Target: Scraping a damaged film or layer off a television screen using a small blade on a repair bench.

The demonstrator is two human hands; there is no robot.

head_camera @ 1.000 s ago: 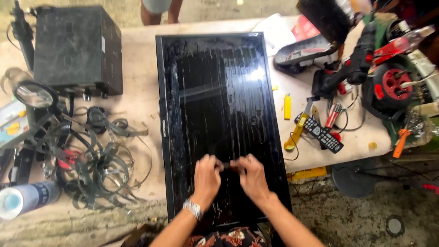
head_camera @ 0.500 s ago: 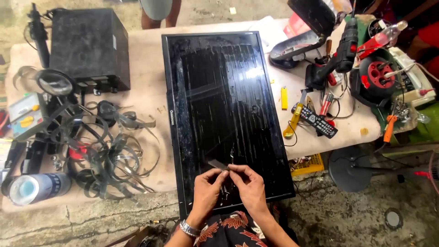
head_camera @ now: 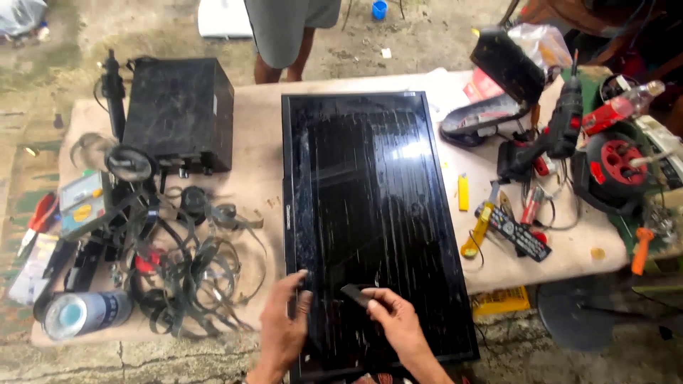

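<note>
A black flat screen panel point(head_camera: 370, 206) lies face up lengthways on the worktable point(head_camera: 256, 192), its glass streaked with pale scratches. My left hand point(head_camera: 284, 331) rests flat on the panel's near left edge, fingers spread. My right hand point(head_camera: 395, 323) is over the near middle of the panel and pinches a small dark flat piece point(head_camera: 356, 293) between thumb and fingers, held just above the glass.
Left of the panel are a black box point(head_camera: 178, 114), a tangle of dark straps point(head_camera: 192, 277), a spray can point(head_camera: 85, 313) and a meter point(head_camera: 82, 206). To the right lie a remote point(head_camera: 519, 231), a yellow screwdriver point(head_camera: 478, 231), a drill point(head_camera: 558, 124). A person's legs point(head_camera: 284, 53) stand beyond the table.
The view has shifted so the panel sits further right. My left hand has left my right hand and gone down onto the panel's left edge; my right hand keeps the small dark piece.
</note>
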